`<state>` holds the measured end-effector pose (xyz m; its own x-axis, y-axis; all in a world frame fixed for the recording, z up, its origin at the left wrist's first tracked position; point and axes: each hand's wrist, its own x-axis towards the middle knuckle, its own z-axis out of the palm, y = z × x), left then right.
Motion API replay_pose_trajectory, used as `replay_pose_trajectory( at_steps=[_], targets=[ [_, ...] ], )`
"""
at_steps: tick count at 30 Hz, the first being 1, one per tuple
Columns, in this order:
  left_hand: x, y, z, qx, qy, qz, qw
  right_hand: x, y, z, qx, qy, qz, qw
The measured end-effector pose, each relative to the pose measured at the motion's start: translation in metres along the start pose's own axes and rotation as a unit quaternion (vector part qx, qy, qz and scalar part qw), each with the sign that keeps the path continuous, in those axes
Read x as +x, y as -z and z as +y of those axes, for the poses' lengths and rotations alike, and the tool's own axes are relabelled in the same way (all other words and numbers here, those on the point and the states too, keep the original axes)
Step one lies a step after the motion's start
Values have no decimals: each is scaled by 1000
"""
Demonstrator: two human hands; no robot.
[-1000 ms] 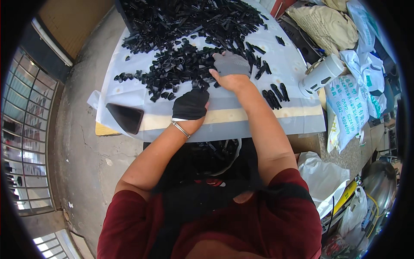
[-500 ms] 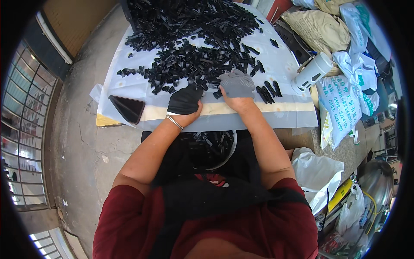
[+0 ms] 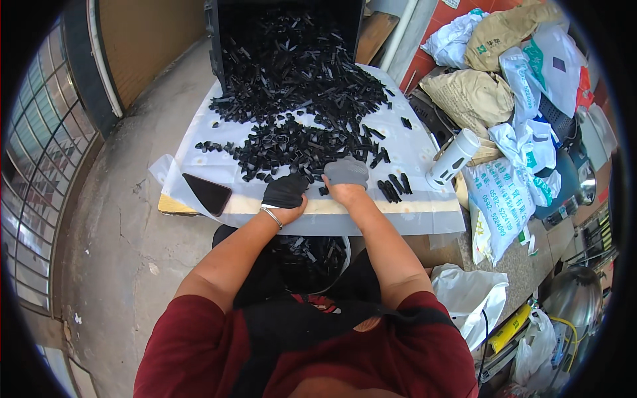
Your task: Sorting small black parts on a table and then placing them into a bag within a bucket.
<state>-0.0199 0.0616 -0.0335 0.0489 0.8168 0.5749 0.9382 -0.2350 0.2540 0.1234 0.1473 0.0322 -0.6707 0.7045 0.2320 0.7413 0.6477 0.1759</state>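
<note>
My left hand [image 3: 284,196], in a black fingerless-looking glove with a bangle at the wrist, is closed at the near edge of a heap of small black plastic pieces [image 3: 285,144]. Just right of it, my right hand [image 3: 348,178] wears a grey glove and is also closed, its thumb toward the left hand. What either hand grips is hidden by the gloves. A few longer black pieces [image 3: 394,188] lie side by side to the right of my right hand. Below the table edge, in my lap, a round bucket [image 3: 348,252] holds more black pieces.
A black crate [image 3: 215,46] lies on its side at the back, black parts spilling from it. The table has a whitish plastic cover [image 3: 424,222]. A dark phone [image 3: 208,194] lies left, a white tumbler [image 3: 454,158] right. Sacks [image 3: 499,205] are piled beyond the right edge.
The view has tilted up, so the table appears lower and the crate shows more. Both hands stay close together at the heap's near edge, still closed.
</note>
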Motion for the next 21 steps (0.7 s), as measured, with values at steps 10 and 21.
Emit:
replay_pose_trajectory(
  at_steps=[10, 21],
  targets=[
    [14, 5, 6, 44, -9, -47, 998, 6, -29, 15, 86, -24, 82, 993],
    [10, 6, 10, 45, -10, -38, 998, 19, 5, 17, 130, -28, -62, 989]
  ],
)
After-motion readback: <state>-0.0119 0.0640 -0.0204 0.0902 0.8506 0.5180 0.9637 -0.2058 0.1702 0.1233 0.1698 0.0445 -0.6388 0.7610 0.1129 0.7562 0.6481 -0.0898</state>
